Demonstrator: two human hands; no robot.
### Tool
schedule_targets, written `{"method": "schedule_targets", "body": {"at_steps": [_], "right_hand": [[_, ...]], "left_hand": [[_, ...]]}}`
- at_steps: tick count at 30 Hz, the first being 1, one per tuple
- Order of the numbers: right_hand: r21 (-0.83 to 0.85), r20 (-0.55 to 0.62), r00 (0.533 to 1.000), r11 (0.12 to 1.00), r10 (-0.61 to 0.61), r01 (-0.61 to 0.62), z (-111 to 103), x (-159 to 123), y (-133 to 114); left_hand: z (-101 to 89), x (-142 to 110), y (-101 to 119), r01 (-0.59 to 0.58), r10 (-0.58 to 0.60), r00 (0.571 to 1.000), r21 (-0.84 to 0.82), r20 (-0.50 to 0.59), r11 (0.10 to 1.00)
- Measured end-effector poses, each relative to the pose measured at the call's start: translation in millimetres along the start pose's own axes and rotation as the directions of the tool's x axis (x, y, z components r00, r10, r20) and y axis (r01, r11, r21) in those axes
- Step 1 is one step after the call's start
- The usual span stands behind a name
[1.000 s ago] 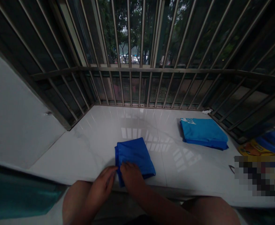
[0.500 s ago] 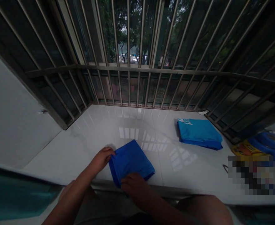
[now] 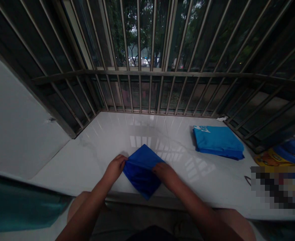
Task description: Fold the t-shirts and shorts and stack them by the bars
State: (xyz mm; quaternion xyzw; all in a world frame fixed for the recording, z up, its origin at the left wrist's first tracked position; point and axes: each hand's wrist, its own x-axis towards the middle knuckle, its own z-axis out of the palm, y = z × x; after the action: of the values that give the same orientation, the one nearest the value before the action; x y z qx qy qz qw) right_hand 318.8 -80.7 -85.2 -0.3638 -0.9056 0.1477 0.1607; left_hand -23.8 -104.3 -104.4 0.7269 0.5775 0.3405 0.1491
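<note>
A folded dark blue cloth (image 3: 141, 169) lies turned like a diamond near the front edge of the white tiled sill (image 3: 92, 154). My left hand (image 3: 115, 167) pinches its left corner with closed fingers. My right hand (image 3: 165, 172) grips its right corner, fingers curled over the fabric. The cloth's lowest corner hangs slightly past the sill's edge.
A folded lighter blue garment (image 3: 218, 142) lies at the back right of the sill. Metal window bars (image 3: 139, 73) fence the back and right sides. A yellow and blue object (image 3: 280, 155) sits at the far right, above a blurred patch. A white wall (image 3: 14, 134) stands on the left.
The dark blue cloth has been rotated to a diamond position. My left hand slid to its left corner and my right hand moved from its near edge to its right corner.
</note>
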Motion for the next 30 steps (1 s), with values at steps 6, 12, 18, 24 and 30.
{"method": "schedule_targets", "body": {"at_steps": [6, 12, 18, 24, 30], "right_hand": [[0.069, -0.046, 0.991, 0.990, 0.126, -0.123, -21, -15, -9], [0.033, 0.005, 0.998, 0.998, -0.057, 0.056, 46, -47, -70], [-0.076, -0.106, 0.994, 0.997, -0.021, 0.013, 79, -62, -70], [-0.051, -0.051, 0.993, 0.993, 0.106, -0.109, 51, -37, -16], [0.011, -0.032, 0.990, 0.991, 0.134, -0.134, -4, 7, 37]], "left_hand": [[2.4, 16, 13, 0.008, -0.005, 0.997, -0.030, 0.075, 1.000], [-19.2, -29, 2, 0.005, -0.002, 0.999, -0.079, 0.042, 0.997], [-24.8, -55, 0, 0.010, -0.002, 0.997, -0.103, 0.077, 0.995], [-4.4, -31, 3, 0.011, -0.006, 0.997, -0.067, 0.072, 0.998], [22.9, 21, 21, 0.068, -0.067, 0.998, -0.047, 0.011, 0.997]]}}
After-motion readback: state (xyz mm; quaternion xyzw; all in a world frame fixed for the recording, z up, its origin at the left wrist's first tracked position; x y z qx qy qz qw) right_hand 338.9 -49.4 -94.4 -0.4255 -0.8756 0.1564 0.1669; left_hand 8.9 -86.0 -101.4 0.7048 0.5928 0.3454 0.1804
